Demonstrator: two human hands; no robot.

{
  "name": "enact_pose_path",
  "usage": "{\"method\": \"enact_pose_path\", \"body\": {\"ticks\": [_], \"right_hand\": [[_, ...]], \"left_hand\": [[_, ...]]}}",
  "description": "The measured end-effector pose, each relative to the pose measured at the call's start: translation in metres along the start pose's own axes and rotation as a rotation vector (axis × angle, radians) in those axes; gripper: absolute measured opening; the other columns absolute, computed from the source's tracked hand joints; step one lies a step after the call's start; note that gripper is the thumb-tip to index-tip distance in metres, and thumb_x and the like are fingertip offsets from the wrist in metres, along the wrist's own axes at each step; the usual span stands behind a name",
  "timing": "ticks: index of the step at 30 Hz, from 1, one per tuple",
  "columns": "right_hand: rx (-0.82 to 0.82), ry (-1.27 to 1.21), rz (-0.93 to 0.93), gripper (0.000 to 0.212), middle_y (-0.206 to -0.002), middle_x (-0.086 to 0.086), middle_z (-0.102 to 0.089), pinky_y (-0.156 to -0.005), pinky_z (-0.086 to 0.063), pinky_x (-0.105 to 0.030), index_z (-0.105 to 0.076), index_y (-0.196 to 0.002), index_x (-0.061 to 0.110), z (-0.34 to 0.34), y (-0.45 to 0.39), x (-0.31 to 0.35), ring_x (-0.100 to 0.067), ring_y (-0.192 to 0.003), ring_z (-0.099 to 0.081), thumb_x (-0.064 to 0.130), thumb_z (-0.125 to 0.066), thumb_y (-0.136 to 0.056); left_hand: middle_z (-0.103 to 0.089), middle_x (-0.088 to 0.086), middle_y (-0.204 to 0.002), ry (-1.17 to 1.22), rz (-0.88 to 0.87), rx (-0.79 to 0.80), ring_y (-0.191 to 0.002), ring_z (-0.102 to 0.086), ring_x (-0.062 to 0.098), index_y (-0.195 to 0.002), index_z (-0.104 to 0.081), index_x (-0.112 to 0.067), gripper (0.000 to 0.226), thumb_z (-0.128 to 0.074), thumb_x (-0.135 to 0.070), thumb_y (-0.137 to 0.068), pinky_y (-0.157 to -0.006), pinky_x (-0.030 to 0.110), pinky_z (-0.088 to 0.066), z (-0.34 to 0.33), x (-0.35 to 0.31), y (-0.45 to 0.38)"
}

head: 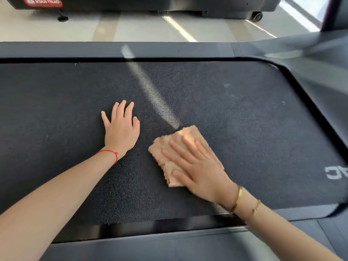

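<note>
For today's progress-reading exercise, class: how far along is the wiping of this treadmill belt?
Done: nothing certain, as the belt shows no clearly wiped patch. In hand: the right hand presses a tan cloth flat on the middle of the belt, and the left hand rests flat beside it. Left: pale marks beyond the cloth, toward the right end, probably need wiping.

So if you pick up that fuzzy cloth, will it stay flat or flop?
Probably flop: the beige cloth looks soft, with folded layers showing at its edge. Likely light too, being thin under the right hand. On the grainy treadmill belt it may drag rather than slide.
</note>
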State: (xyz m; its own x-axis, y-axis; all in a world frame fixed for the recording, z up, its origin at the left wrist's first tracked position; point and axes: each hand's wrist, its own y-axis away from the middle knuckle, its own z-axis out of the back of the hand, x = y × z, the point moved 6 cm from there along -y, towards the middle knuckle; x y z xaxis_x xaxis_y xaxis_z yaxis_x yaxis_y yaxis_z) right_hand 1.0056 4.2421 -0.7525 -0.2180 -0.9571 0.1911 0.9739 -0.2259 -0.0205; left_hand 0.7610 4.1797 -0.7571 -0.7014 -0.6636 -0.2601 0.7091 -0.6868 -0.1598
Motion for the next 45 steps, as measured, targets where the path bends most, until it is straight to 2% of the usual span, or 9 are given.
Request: {"method": "enact_pose_path", "body": {"ticks": [6, 16, 24, 30, 33, 35, 38, 41, 45], "right_hand": [[0.028, 0.014, -0.443, 0.056, -0.164, 0.014, 0.009, -0.121, 0.013, -0.044, 0.003, -0.155, 0.041, 0.014, -0.055, -0.078, -0.025, -0.151, 0.015, 0.051, -0.016, -0.104], [0.070, -0.039, 0.097, 0.057, -0.165, 0.015, -0.003, -0.123, 0.003, -0.044, -0.010, -0.156, 0.041, -0.004, 0.021, 0.037, -0.021, -0.153, 0.005, 0.054, -0.027, -0.103], [0.046, 0.049, -0.378, 0.058, -0.162, 0.017, 0.011, -0.120, 0.016, -0.041, 0.004, -0.155, 0.040, 0.015, -0.015, -0.056, -0.023, -0.151, 0.016, 0.050, -0.021, -0.104], [0.090, -0.014, 0.037, 0.057, -0.165, 0.014, 0.003, -0.122, 0.009, -0.045, -0.007, -0.156, 0.040, -0.006, 0.023, 0.049, -0.024, -0.152, 0.011, 0.051, -0.027, -0.104], [0.093, -0.055, 0.117, 0.056, -0.164, 0.017, 0.001, -0.123, 0.003, -0.046, -0.007, -0.156, 0.043, -0.006, 0.041, 0.054, -0.021, -0.153, 0.007, 0.053, -0.028, -0.104], [0.083, -0.017, 0.071, 0.057, -0.165, 0.015, -0.001, -0.123, 0.002, -0.044, -0.008, -0.156, 0.042, -0.002, 0.038, 0.030, -0.018, -0.153, 0.004, 0.054, -0.027, -0.103], [0.044, 0.102, -0.236, 0.062, -0.166, 0.007, 0.000, -0.123, 0.006, -0.042, 0.000, -0.156, 0.038, 0.012, 0.011, -0.038, -0.019, -0.153, 0.008, 0.056, -0.023, -0.102], [0.067, 0.026, -0.438, 0.058, -0.163, 0.016, 0.011, -0.121, 0.013, -0.043, 0.005, -0.154, 0.043, 0.019, -0.018, -0.073, -0.024, -0.151, 0.016, 0.053, -0.019, -0.103], [0.048, 0.034, -0.217, 0.058, -0.165, 0.010, 0.003, -0.121, 0.012, -0.045, -0.004, -0.156, 0.038, 0.005, -0.021, -0.010, -0.027, -0.152, 0.009, 0.050, -0.026, -0.104]], "left_hand": [[-0.024, 0.005, -0.162, -0.009, -0.005, 0.006, -0.151, -0.014, 0.023, -0.154, -0.030, -0.018, 0.053, -0.036, -0.027, -0.102, -0.119, 0.063, -0.007, 0.000, 0.000, 0.000], [-0.029, 0.008, -0.159, 0.005, -0.023, -0.019, -0.150, -0.019, 0.026, -0.151, -0.035, -0.016, 0.052, -0.039, -0.026, -0.101, -0.117, 0.065, -0.009, -0.003, 0.003, -0.001], [-0.026, 0.007, -0.161, 0.005, -0.012, -0.007, -0.151, -0.015, 0.025, -0.153, -0.031, -0.017, 0.052, -0.036, -0.027, -0.102, -0.118, 0.064, -0.006, -0.003, 0.002, -0.001], [-0.027, 0.007, -0.161, 0.007, -0.015, -0.012, -0.150, -0.017, 0.025, -0.153, -0.032, -0.017, 0.052, -0.037, -0.027, -0.102, -0.118, 0.064, -0.008, -0.003, 0.002, 0.000], [-0.026, 0.006, -0.161, -0.006, -0.017, -0.004, -0.151, -0.016, 0.025, -0.153, -0.031, -0.017, 0.053, -0.036, -0.028, -0.102, -0.118, 0.063, -0.007, -0.004, 0.003, 0.001], [-0.025, 0.006, -0.162, -0.007, -0.012, 0.002, -0.151, -0.015, 0.024, -0.154, -0.030, -0.018, 0.053, -0.036, -0.028, -0.102, -0.119, 0.062, -0.006, -0.004, 0.004, 0.001], [-0.023, 0.006, -0.162, -0.007, -0.011, 0.007, -0.151, -0.014, 0.024, -0.154, -0.029, -0.018, 0.053, -0.035, -0.029, -0.103, -0.119, 0.062, -0.005, -0.003, 0.003, 0.001], [-0.025, 0.007, -0.162, -0.026, -0.013, 0.005, -0.151, -0.016, 0.025, -0.154, -0.030, -0.017, 0.053, -0.036, -0.029, -0.102, -0.119, 0.062, -0.007, -0.004, 0.002, 0.000], [-0.027, 0.007, -0.161, -0.023, -0.009, -0.002, -0.150, -0.018, 0.025, -0.153, -0.032, -0.017, 0.053, -0.036, -0.028, -0.102, -0.118, 0.063, -0.009, -0.004, 0.003, 0.000]]}}
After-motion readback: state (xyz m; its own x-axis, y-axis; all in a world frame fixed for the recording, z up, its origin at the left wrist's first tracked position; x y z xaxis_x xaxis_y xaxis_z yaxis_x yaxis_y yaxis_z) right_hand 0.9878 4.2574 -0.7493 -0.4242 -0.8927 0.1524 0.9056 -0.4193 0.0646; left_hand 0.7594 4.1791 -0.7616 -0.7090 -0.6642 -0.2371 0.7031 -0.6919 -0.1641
